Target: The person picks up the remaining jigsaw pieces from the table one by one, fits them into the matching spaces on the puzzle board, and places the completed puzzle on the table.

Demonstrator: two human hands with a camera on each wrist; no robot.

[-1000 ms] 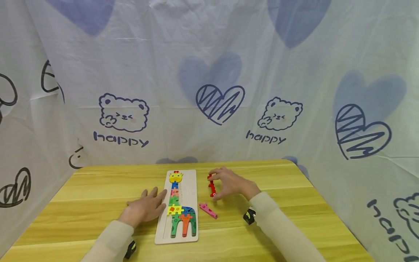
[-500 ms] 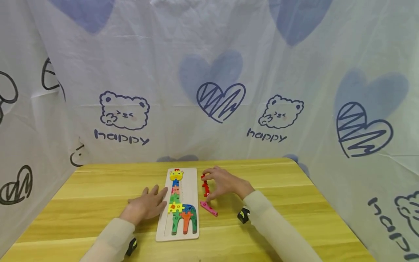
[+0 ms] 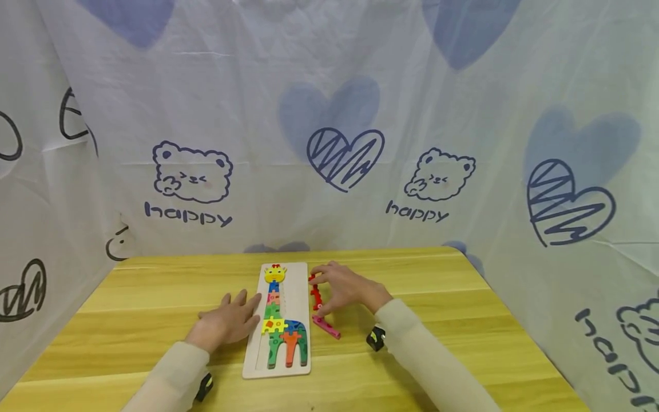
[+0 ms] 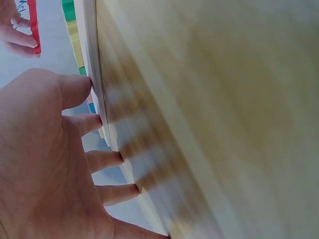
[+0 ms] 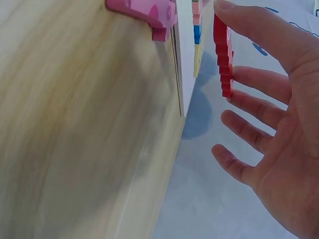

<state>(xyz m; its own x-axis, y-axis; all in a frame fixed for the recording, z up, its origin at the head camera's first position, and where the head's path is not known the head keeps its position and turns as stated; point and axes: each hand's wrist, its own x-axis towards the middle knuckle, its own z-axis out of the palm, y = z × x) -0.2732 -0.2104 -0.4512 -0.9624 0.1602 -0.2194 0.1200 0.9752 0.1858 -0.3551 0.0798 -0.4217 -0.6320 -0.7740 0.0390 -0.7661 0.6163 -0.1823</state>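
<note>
A giraffe jigsaw board (image 3: 296, 286) lies lengthwise on the table, with colourful wooden pieces forming head, neck, body and legs. Its left edge is touched by the spread fingers of my left hand (image 3: 223, 323), whose fingertips rest on the table in the left wrist view (image 4: 50, 159). My right hand (image 3: 347, 286) pinches a red puzzle piece (image 3: 316, 294) lengthwise between thumb and fingers, just right of the board. In the right wrist view that red piece (image 5: 223, 55) hangs above the tabletop. A pink puzzle piece (image 3: 326, 327) lies on the table below the right thumb.
The wooden table (image 3: 412, 366) runs back to a white curtain (image 3: 268, 183) printed with hearts and bears. A black wrist camera (image 3: 376, 339) sits under the right sleeve, another (image 3: 204, 387) under the left.
My right hand has moved left with the red puzzle piece, up close to the board's right edge. The left hand and the pink piece have stayed in place.
</note>
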